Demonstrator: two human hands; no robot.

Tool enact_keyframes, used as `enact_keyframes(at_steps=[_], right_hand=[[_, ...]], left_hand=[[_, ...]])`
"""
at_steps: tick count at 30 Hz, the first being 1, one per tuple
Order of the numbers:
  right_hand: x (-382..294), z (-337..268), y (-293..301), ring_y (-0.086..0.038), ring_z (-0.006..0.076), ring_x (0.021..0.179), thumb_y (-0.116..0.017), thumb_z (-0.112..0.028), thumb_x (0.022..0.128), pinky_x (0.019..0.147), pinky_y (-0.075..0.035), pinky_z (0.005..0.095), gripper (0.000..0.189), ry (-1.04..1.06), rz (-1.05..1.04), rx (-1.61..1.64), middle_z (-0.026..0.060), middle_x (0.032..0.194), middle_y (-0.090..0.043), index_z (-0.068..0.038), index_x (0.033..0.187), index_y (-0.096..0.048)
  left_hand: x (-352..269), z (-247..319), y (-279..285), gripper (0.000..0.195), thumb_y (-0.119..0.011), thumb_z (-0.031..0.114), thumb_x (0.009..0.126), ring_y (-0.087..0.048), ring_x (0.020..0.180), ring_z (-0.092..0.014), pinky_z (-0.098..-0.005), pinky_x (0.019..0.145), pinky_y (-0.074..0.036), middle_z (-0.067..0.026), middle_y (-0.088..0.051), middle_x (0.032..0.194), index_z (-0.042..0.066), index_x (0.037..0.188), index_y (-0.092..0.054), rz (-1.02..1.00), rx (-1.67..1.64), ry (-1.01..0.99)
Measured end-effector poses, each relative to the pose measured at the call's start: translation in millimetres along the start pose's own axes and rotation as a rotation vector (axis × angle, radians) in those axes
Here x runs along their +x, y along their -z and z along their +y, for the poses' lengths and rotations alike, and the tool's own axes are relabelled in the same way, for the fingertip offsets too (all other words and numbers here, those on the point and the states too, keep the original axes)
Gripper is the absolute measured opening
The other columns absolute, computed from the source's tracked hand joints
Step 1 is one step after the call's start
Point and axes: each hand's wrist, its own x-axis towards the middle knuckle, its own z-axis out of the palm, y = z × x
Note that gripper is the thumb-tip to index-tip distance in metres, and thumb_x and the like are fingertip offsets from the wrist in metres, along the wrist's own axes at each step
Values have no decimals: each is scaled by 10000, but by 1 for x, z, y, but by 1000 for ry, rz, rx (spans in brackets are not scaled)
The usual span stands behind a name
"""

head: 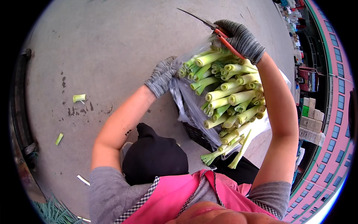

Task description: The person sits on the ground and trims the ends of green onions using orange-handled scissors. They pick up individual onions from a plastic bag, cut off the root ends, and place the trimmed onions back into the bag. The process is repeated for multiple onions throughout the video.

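Observation:
My left hand (161, 76), in a grey knitted glove, grips the edge of a clear plastic liner (183, 98) on the near-left side of a black plastic crate (195, 137). Leeks (237, 96) with cut, pale ends fill the lined crate, several lying slanted over its near edge. Beyond the far end of the bundle, my right hand (242, 40), gloved alike, holds red-handled scissors (228, 44). Their blades point away to the upper left. The fingertips of that hand are partly hidden, so I cannot tell whether they also hold the liner.
Cut leek pieces (79, 98) lie on the concrete floor (112, 42) at left. Dark metal beams (23, 103) run along the left edge, above green leek leaves (53, 210). Stacked cartons (310, 123) and a red vehicle (307, 78) stand far right, before a pink building (332, 92).

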Motion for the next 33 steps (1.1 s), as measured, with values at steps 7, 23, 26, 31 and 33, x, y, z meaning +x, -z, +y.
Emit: enact_keyframes(at_steps=[7,23,26,31,33], right_hand=[[1,22,-3,-614,199,954,-673,-333,803,884,-467,295,502,21,23,94,143,1044,-640,-8,1164,-545],[16,22,9,-582,132,894,-697,-174,805,833,-471,266,389,-284,-3,171,52,978,-627,13,1120,-566],[14,27,6,-589,140,912,-707,-178,796,846,-470,273,410,-291,19,255,70,999,-636,24,1122,-562],[8,40,6,-579,130,892,-750,-256,754,829,-467,260,482,-220,114,368,82,995,-646,7,1121,-582],[8,40,7,-582,124,893,-750,-232,756,823,-471,250,481,-192,139,434,83,999,-645,9,1132,-572]], left_hand=[[33,-39,3,287,-547,123,887,-581,923,-158,-304,826,-500,-113,-594,1058,60,1166,-526,55,342,4],[30,33,-45,416,-609,241,857,-521,1041,-188,-314,919,-414,-110,-574,1083,-9,1179,-530,-72,484,-493],[62,54,-51,409,-614,250,848,-547,982,-186,-307,885,-434,-117,-601,1055,-21,1147,-551,-172,627,-316],[100,64,-60,306,-566,211,866,-582,819,-161,-297,779,-474,-101,-652,909,-15,1071,-594,-104,841,-244],[116,58,-56,240,-530,170,884,-577,786,-144,-294,745,-481,-69,-649,866,16,1048,-613,-7,699,-242]])
